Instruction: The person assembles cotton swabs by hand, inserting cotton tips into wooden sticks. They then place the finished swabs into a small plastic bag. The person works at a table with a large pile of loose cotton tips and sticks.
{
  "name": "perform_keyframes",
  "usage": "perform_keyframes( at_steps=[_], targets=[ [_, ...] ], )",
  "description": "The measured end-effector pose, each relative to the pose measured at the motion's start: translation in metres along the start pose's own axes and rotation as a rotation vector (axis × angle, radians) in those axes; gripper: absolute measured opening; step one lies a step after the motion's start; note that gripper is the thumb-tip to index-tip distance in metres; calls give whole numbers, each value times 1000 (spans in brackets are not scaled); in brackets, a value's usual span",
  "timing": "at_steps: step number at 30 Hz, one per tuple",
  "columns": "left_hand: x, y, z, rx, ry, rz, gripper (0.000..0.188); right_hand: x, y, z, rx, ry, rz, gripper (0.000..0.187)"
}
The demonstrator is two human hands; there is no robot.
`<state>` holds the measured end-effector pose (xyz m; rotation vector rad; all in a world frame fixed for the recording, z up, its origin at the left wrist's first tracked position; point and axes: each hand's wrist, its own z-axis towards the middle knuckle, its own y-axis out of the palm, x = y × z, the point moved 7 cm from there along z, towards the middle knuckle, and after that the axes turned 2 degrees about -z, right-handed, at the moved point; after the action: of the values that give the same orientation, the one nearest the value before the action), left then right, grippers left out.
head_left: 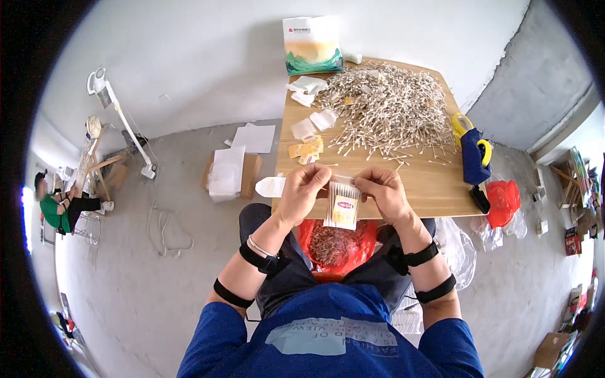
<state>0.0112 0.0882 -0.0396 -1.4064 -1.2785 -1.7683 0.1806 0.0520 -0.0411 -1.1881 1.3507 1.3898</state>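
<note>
Between my two hands hangs a small clear bag of cotton swabs (342,203) with a yellow and white label, upright just past the table's near edge. My left hand (304,192) pinches its upper left corner between thumb and fingers. At the upper right corner, my right hand (386,192) grips it the same way. Beyond my hands, a large heap of loose cotton swabs (391,107) covers much of the wooden table (435,189). Several yellow label cards (305,150) lie left of the heap, near clear plastic bags (304,129).
Between my knees sits a red bag of swabs (334,246). A blue tape dispenser (474,157) stands at the table's right edge, above another red bag (502,203). A printed bag (313,45) stands at the back. Left on the floor is a cardboard box (251,170); another person (57,208) sits far left.
</note>
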Motion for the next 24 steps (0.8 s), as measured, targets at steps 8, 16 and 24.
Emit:
perform_keyframes(
  at_steps=[8,16,24],
  targets=[
    [62,58,-39,-204,682,776,65,5,5,-7,16,268,572,13],
    [57,68,-43,-339,567,555,35,18,18,-21,-149,125,229,25],
    [57,60,-41,-188,551,548,31,-50,36,-56,-115,-502,-513,70]
  ],
)
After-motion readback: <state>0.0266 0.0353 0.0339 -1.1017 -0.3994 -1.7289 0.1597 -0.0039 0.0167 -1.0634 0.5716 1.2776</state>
